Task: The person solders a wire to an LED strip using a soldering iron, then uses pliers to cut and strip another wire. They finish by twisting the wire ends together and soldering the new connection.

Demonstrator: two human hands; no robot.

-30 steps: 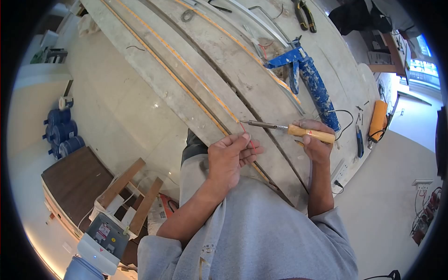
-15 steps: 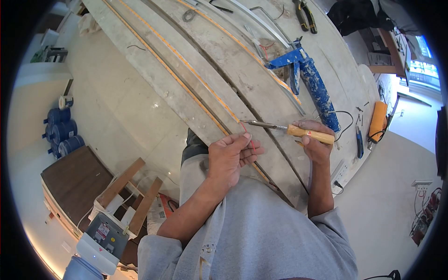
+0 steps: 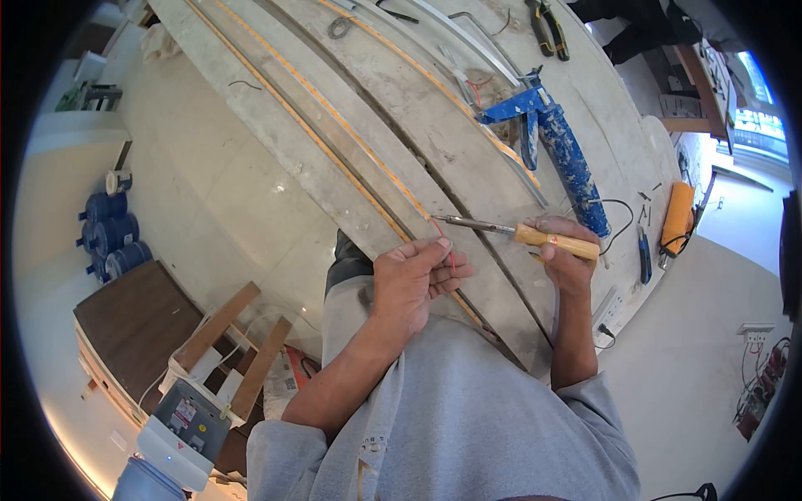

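Observation:
My left hand pinches a thin red wire between thumb and forefinger, its other fingers loosely bent beneath. The wire runs up to the near end of an orange-and-white LED strip lying along a board. Gripped around its wooden handle, a soldering iron is in my right hand. Its metal tip points left and reaches the strip's end, where the red wire meets it; whether it actually touches is too small to tell. Another strip lies in a channel along the board's near edge.
A paint-stained blue caulking gun lies beyond my right hand. Further off are pliers, a utility knife, loose screws, an orange tool and a power strip. A person in dark clothes is at the upper right.
My hands stay almost still, with the iron's tip shifted very slightly left at the strip's end. The dark-clothed person at the upper right has changed posture.

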